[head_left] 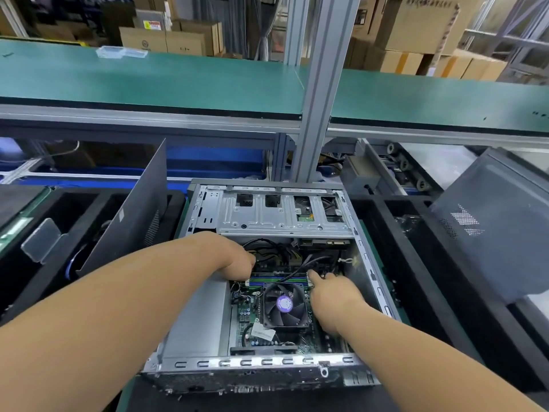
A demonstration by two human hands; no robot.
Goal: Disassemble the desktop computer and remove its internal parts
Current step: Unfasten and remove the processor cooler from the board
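Inside open case (371, 263): both hands (237, 260) (332, 292) press fingertips on memory-slot (279, 280) ends; fan (285, 304) beneath.

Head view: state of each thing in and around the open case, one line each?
Computer case: lying flat, side open.
Side panel: off, standing left of case.
CPU fan: mounted on motherboard.
RAM slots: both hands at their ends.
Left hand: fingers curled down at left end.
Right hand: fingers at right end.

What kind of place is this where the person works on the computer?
Probably a factory or workshop line for electronics. The open computer case lies at a station below a long green bench on aluminium framing, and stacked cardboard boxes stand behind.
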